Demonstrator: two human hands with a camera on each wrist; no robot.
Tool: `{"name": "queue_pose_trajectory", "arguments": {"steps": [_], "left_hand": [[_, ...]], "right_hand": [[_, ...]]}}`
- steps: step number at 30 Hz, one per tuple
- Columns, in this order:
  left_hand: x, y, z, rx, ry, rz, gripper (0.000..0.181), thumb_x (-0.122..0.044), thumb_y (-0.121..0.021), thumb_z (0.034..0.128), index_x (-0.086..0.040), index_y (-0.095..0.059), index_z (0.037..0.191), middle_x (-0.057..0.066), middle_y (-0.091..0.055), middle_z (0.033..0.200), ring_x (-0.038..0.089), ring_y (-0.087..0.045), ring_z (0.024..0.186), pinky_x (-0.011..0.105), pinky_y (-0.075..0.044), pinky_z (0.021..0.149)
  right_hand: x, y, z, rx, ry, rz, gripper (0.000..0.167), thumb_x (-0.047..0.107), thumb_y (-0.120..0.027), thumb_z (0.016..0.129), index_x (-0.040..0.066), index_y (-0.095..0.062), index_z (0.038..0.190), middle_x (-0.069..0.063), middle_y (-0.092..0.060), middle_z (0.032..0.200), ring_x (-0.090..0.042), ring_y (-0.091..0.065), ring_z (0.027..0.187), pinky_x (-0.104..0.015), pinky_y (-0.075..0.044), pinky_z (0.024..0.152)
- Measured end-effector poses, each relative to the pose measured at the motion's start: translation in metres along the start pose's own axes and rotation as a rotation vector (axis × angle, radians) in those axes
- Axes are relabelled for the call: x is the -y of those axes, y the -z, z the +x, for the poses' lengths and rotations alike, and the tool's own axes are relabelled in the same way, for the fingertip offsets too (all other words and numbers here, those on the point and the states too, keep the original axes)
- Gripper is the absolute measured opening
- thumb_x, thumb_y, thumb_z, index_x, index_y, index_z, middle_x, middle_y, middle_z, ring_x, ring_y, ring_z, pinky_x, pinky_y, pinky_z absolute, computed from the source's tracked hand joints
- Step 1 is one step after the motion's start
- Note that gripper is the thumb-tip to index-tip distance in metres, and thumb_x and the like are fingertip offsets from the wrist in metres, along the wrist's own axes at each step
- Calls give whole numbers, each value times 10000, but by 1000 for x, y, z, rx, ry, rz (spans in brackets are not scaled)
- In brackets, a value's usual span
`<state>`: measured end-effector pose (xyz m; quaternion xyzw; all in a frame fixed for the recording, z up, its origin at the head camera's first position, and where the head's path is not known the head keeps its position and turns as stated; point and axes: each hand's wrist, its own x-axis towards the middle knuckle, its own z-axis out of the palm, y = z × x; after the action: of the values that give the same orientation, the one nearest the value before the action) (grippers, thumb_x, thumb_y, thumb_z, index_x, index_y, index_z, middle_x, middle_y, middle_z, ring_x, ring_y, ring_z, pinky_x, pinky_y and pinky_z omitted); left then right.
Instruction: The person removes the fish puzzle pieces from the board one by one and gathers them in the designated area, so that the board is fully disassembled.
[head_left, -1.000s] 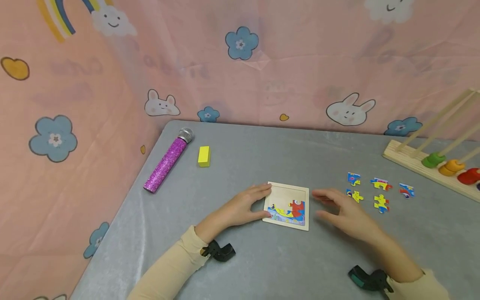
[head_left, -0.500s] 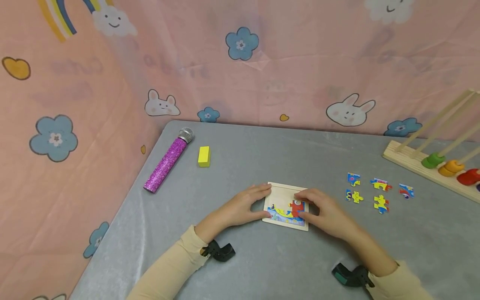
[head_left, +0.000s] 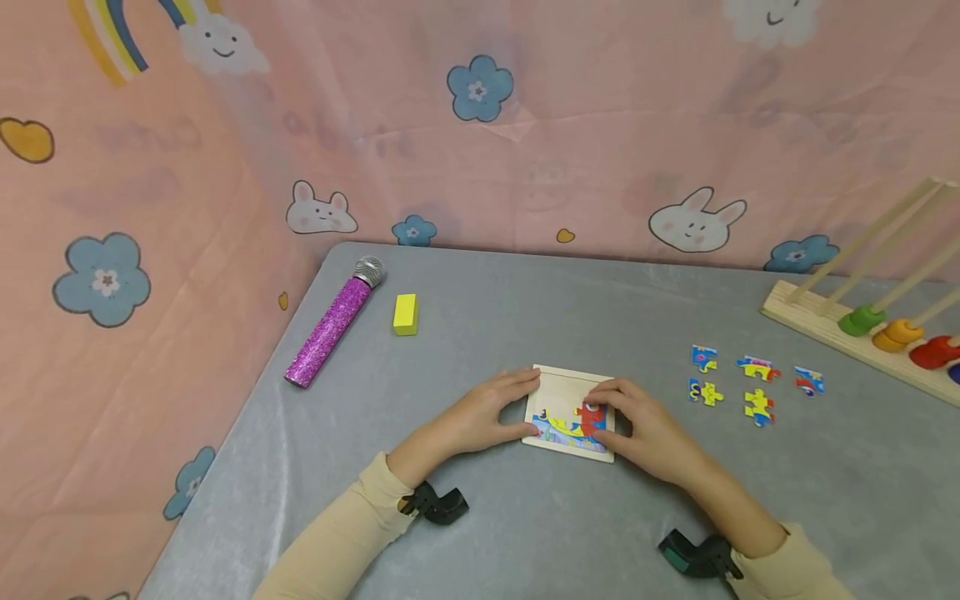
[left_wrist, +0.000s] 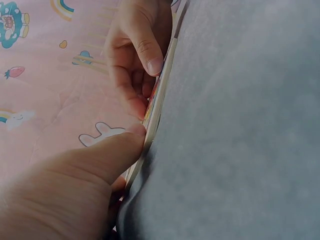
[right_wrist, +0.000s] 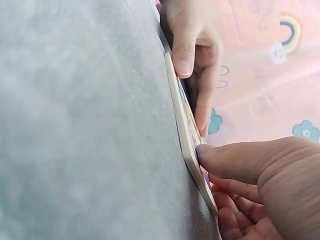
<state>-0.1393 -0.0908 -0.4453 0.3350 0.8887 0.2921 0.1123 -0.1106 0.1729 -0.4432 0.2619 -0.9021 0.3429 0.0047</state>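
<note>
A square wooden puzzle board (head_left: 566,382) lies on the grey table, its lower part filled with joined yellow, blue and red pieces. Along its left side my left hand (head_left: 477,414) holds it, thumb at the lower edge and fingers at the upper left corner. My right hand (head_left: 651,432) reaches over the right edge. Its thumb and fingertips touch the picture around the red puzzle piece (head_left: 590,416), which they partly cover. In the right wrist view the right thumb (right_wrist: 227,159) rests on the board's rim; the contact of the other fingers is partly hidden.
Several loose puzzle pieces, including a yellow one (head_left: 760,406), lie right of the board. A wooden bead stacker (head_left: 825,321) stands at the far right. A purple glitter microphone (head_left: 330,329) and a yellow block (head_left: 406,314) lie at the left. Behind hangs a pink patterned cloth (head_left: 525,167).
My right hand has moved left from beside the board onto its right part, over the red piece. My left hand has stayed at the left edge. The loose pieces have not moved.
</note>
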Motion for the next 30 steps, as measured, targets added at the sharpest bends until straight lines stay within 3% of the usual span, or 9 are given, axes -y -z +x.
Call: {"name": "queue_pose_trajectory", "arguments": {"steps": [9, 11, 19, 26, 30], "left_hand": [[1, 0, 0, 3, 8, 0, 707, -378, -682, 866, -85, -400, 1445, 15, -345, 1527, 160, -287, 1423, 334, -197, 1186], [1, -1, 0, -1, 5, 4, 702, -373, -682, 868, -85, -403, 1443, 16, -347, 1526, 163, -290, 1422, 335, -203, 1185], [1, -2, -1, -5, 10, -3, 699, -372, -686, 865, -88, -409, 1440, 7, -344, 1528, 159, -288, 1423, 330, -207, 1183], [0, -1, -1, -1, 8, -6, 700, -367, -685, 866, -81, -406, 1441, 15, -341, 1529, 167, -285, 1424, 341, -206, 1184], [0, -1, -1, -3, 4, -7, 699, -364, -684, 868, -77, -405, 1441, 21, -342, 1529, 169, -285, 1425, 345, -205, 1185]], "right_hand": [[1, -2, -1, -19, -57, 49, 389, 76, -780, 759, 120, -607, 1104, -27, -565, 1155, -196, -534, 1070, -106, -375, 949], [2, -3, -2, -33, -51, 47, 387, 71, -781, 757, 118, -608, 1100, -25, -570, 1147, -188, -538, 1059, -121, -389, 943], [7, -3, -3, -49, -56, 7, 382, 58, -778, 758, 115, -621, 1102, -15, -594, 1101, -159, -555, 993, -371, -496, 868], [5, -2, -4, -44, -82, 39, 395, 64, -777, 759, 104, -656, 1133, -12, -605, 1067, -108, -512, 883, -237, -479, 740], [3, -2, -3, -39, -93, 46, 387, 51, -765, 770, 115, -662, 1137, 1, -607, 1044, -99, -494, 855, -225, -465, 718]]}}
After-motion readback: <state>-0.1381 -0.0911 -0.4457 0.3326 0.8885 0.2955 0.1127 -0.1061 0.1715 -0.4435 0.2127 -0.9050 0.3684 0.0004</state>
